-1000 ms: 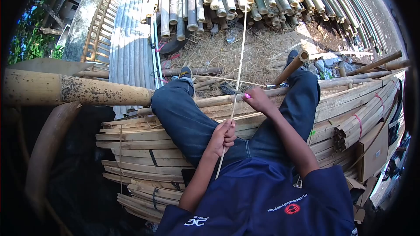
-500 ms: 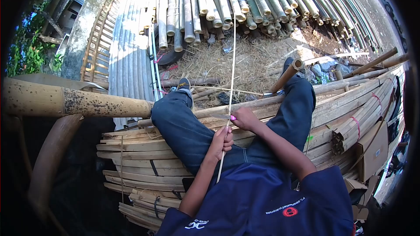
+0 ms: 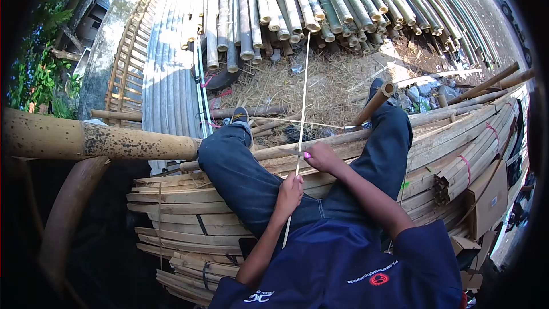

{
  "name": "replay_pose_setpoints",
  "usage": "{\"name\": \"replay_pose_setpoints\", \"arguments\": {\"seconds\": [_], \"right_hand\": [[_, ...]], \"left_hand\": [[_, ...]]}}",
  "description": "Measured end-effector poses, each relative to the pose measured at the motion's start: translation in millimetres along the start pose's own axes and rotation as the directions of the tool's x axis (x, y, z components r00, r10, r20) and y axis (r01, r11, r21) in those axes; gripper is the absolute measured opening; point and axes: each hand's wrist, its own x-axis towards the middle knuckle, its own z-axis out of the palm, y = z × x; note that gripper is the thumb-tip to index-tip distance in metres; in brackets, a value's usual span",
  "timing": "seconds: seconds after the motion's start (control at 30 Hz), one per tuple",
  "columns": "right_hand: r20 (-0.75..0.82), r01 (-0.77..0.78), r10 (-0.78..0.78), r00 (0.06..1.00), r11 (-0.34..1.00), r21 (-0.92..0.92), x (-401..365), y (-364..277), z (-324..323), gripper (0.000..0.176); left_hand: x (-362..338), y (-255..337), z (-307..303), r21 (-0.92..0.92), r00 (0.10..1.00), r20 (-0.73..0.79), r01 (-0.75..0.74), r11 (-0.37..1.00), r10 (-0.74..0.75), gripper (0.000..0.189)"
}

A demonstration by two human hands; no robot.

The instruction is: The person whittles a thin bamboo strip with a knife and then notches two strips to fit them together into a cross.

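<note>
A long, thin bamboo strip (image 3: 305,91) runs from near my lap out toward the pole ends ahead. My left hand (image 3: 290,191) is wrapped round it between my thighs, its lower end coming out below the fist. Just beyond, my right hand (image 3: 321,157) is closed round the pink handle of a knife (image 3: 294,152). The blade points left and lies across the strip, a little above my left hand. Most of the handle is hidden in my right fist.
Stacks of split bamboo slats (image 3: 189,206) lie under and beside my legs. A thick bamboo pole (image 3: 137,140) juts in from the left. Ahead are many bamboo poles (image 3: 246,17) above straw-covered ground. An upright bamboo stub (image 3: 374,105) stands by my right foot; a cardboard box (image 3: 492,197) sits at right.
The strip has shifted slightly toward me, its far end now lower in view. My left hand has moved slightly down. My right hand, with the knife, stays near the same place.
</note>
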Motion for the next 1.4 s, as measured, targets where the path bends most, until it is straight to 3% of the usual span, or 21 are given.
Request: {"name": "replay_pose_setpoints", "arguments": {"seconds": [0.07,0.13,0.2,0.33,0.37,0.43,0.5,0.7,0.73,0.77,0.8,0.87,0.93,1.0,1.07,1.13,1.23,1.33,1.37,1.4], "right_hand": [[-0.173,-0.416,0.425,0.889,0.905,0.084,12,34,-7,0.03],[-0.164,-0.372,0.388,0.907,0.92,0.123,10,31,-15,0.03],[-0.158,-0.319,0.344,0.926,0.934,0.162,9,21,-16,0.029],[-0.021,-0.104,0.108,0.994,0.983,0.149,-4,-10,7,0.026],[0.025,-0.009,0.004,1.0,0.985,0.173,-4,-15,11,0.026],[0.028,0.018,-0.024,0.999,0.98,0.197,-5,-24,10,0.026],[0.029,0.061,-0.068,0.997,0.978,0.199,-4,-25,8,0.026],[-0.101,-0.088,0.093,0.991,0.994,0.057,4,-13,15,0.028],[-0.123,-0.117,0.123,0.985,0.992,0.057,4,-15,17,0.028],[-0.117,-0.124,0.13,0.984,0.99,0.063,3,-16,18,0.027],[-0.118,-0.124,0.131,0.984,0.99,0.061,2,-17,14,0.027],[-0.01,0.074,-0.073,0.997,0.984,0.16,-3,-20,8,0.026],[-0.082,0.099,-0.086,0.993,0.981,0.166,0,-14,21,0.027],[-0.152,0.12,-0.094,0.984,0.978,0.172,2,-2,24,0.028],[-0.152,-0.209,0.258,0.954,0.936,0.282,14,23,5,0.031],[-0.147,-0.205,0.267,0.952,0.918,0.34,13,18,-4,0.033],[-0.16,0.217,-0.177,0.971,0.933,0.286,5,-3,4,0.029],[-0.142,0.207,-0.179,0.974,0.955,0.214,1,-3,19,0.028],[-0.254,0.109,-0.038,0.967,0.956,0.272,4,2,20,0.03],[-0.092,-0.171,0.229,0.969,0.894,0.415,10,10,9,0.034]], "left_hand": [[-14,9,1,0.197,0.996,-0.002,-0.09,0.976,0.092,0.024],[-16,17,-1,0.163,0.998,-0.007,-0.056,0.985,0.058,0.025],[-13,26,-6,-0.039,1.0,0.02,0.005,0.999,-0.004,0.023],[0,18,-13,-0.212,0.999,0.027,0.046,0.976,-0.042,0.019],[2,13,-9,-0.102,1.0,-0.029,-0.004,0.995,0.001,0.018],[2,11,0,0.093,0.993,-0.099,-0.055,0.994,0.064,0.017],[1,5,3,0.136,0.989,-0.105,-0.089,0.987,0.104,0.018],[8,-14,-5,0.46,0.923,-0.13,-0.268,0.847,0.363,0.02],[4,-3,-3,0.19,0.968,-0.153,-0.169,0.967,0.199,0.021],[3,6,-3,-0.094,0.992,-0.126,-0.043,0.995,0.031,0.022],[2,10,-4,-0.094,0.992,-0.125,-0.044,0.995,0.032,0.022],[1,13,-7,-0.377,1.0,-0.002,0.01,0.926,-0.012,0.023],[0,7,-4,-0.394,0.999,-0.018,0.02,0.919,-0.03,0.022],[-6,3,3,-0.338,0.998,-0.054,-0.058,0.939,0.042,0.022],[-16,11,11,-0.333,0.999,-0.043,-0.041,0.942,0.028,0.022],[-19,16,15,-0.308,0.998,-0.017,-0.059,0.949,0.056,0.022],[-5,19,6,-0.3,0.999,-0.012,-0.053,0.953,0.052,0.022],[-9,19,11,-0.221,0.997,-0.046,-0.063,0.973,0.055,0.022],[-14,18,13,-0.15,0.995,-0.064,-0.086,0.985,0.077,0.022],[-17,15,15,-0.074,0.992,-0.079,-0.105,0.992,0.099,0.022]]}}
